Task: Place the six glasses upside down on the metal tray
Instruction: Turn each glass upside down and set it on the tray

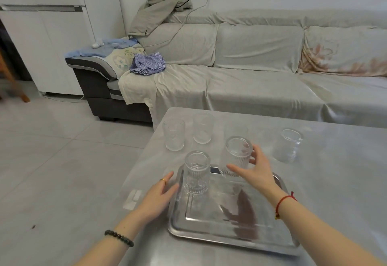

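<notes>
Metal tray (230,238) on desk (335,182); holds two ribbed glasses, long axes vertical, mouths down: one (196,173) at far-left corner, one (237,154) at far edge; right hand (258,167) open, fingers around the latter; left hand (161,194) open, beside tray; three more glasses beyond tray: (174,134), (202,128), (290,145).

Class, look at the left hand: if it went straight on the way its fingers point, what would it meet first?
Probably the ribbed glass standing upside down on the metal tray; the left hand is open beside it, though depth is unclear.
</notes>
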Demonstrator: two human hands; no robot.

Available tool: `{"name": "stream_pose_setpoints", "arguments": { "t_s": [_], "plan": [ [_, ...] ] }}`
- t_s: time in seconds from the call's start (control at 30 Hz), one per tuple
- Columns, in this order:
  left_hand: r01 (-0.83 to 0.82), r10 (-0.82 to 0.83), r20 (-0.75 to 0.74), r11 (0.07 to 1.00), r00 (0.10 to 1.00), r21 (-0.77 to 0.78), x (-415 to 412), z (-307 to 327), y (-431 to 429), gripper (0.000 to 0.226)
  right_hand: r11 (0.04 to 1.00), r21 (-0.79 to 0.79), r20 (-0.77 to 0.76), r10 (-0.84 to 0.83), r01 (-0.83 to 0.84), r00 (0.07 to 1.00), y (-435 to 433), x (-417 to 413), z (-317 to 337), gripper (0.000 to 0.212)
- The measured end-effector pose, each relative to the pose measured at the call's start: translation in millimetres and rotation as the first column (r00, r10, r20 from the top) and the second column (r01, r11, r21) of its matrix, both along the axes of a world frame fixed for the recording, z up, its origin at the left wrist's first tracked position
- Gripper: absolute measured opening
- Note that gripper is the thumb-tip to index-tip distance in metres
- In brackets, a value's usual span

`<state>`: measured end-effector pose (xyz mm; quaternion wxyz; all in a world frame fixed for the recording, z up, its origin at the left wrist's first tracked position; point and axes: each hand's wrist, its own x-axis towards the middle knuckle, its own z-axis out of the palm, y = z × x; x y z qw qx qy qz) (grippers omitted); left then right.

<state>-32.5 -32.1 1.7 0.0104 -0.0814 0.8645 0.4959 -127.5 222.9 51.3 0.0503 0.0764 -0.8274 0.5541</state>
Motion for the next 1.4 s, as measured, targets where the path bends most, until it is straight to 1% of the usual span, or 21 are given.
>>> {"name": "stream_pose_setpoints", "arguments": {
  "t_s": [0.07, 0.1, 0.17, 0.27, 0.43, 0.53, 0.63, 0.83, 0.9, 0.97, 1.03, 1.1, 1.13, 1.17, 1.23, 1.27, 1.3, 1.4],
  "plan": [
    [0.055, -0.056, -0.002, 0.979, 0.998, -0.195, 15, -13, 6, 0.06, 1.0, -0.001, 0.038, 0.0, 0.0, 0.999, 6, 18, -11, 0.077],
    [0.083, -0.082, 0.014, 0.96, 0.996, -0.266, 21, -17, 10, 0.063, 1.0, 0.015, 0.049, 0.009, -0.01, 0.999, 7, 26, -17, 0.079],
    [0.108, -0.1, 0.039, 0.939, 0.994, -0.328, 30, -21, 18, 0.069, 0.998, 0.048, 0.057, 0.036, -0.039, 0.998, 6, 39, -26, 0.08],
    [0.113, -0.108, 0.035, 0.924, 0.994, -0.365, 37, -24, 21, 0.079, 0.999, 0.023, 0.067, 0.048, -0.05, 0.997, -1, 50, -34, 0.078],
    [0.148, -0.138, 0.056, 0.881, 0.989, -0.45, 40, -28, 19, 0.111, 0.999, -0.002, 0.074, 0.05, -0.05, 0.996, -11, 46, -37, 0.081],
    [0.143, -0.134, 0.053, 0.872, 0.99, -0.467, 42, -27, 20, 0.123, 0.999, -0.005, 0.075, 0.043, -0.042, 0.996, -13, 42, -39, 0.082],
    [0.146, -0.137, 0.053, 0.872, 0.989, -0.468, 42, -26, 20, 0.127, 0.999, 0.005, 0.079, 0.035, -0.035, 0.996, -14, 37, -40, 0.082],
    [0.154, -0.143, 0.059, 0.874, 0.988, -0.461, 42, -24, 20, 0.127, 0.998, 0.041, 0.073, 0.044, -0.047, 0.996, -14, 33, -40, 0.084],
    [0.159, -0.143, 0.069, 0.88, 0.987, -0.447, 42, -24, 20, 0.127, 0.996, 0.061, 0.073, 0.052, -0.057, 0.996, -13, 35, -40, 0.086],
    [0.168, -0.148, 0.083, 0.909, 0.986, -0.381, 41, -22, 18, 0.124, 0.994, 0.072, 0.096, 0.079, -0.087, 0.992, -12, 36, -37, 0.09],
    [0.133, -0.111, 0.108, 0.966, 0.988, -0.224, 40, -19, 12, 0.122, 0.984, 0.092, 0.113, 0.142, -0.153, 0.983, -7, 36, -27, 0.094],
    [0.068, -0.061, 0.09, 0.994, 0.994, -0.081, 33, -15, 1, 0.12, 0.976, 0.093, 0.108, 0.185, -0.196, 0.977, -2, 33, -8, 0.099],
    [0.034, -0.032, 0.065, 0.999, 0.997, -0.035, 27, -11, -5, 0.117, 0.98, 0.062, 0.095, 0.185, -0.191, 0.978, 0, 29, 2, 0.098],
    [-0.001, 0.001, 0.047, 1.0, 0.999, 0.005, 20, -6, -11, 0.114, 0.985, 0.018, 0.072, 0.172, -0.174, 0.982, 0, 23, 13, 0.092],
    [-0.069, 0.066, 0.031, 0.994, 0.997, 0.08, 1, 9, -21, 0.112, 0.987, -0.031, 0.023, 0.157, -0.157, 0.987, -3, 7, 33, 0.072],
    [-0.095, 0.093, 0.022, 0.99, 0.995, 0.106, -10, 17, -26, 0.112, 0.985, -0.012, 0.006, 0.172, -0.172, 0.985, -7, -2, 42, 0.065],
    [-0.111, 0.111, 0.007, 0.986, 0.994, 0.121, -23, 24, -29, 0.109, 0.979, 0.026, -0.002, 0.2, -0.2, 0.98, -14, -12, 49, 0.063],
    [-0.137, 0.142, -0.035, 0.983, 0.989, 0.124, -62, 44, -37, 0.095, 0.947, 0.113, 0.03, 0.3, -0.301, 0.953, -47, -41, 65, 0.068]
  ]
}}
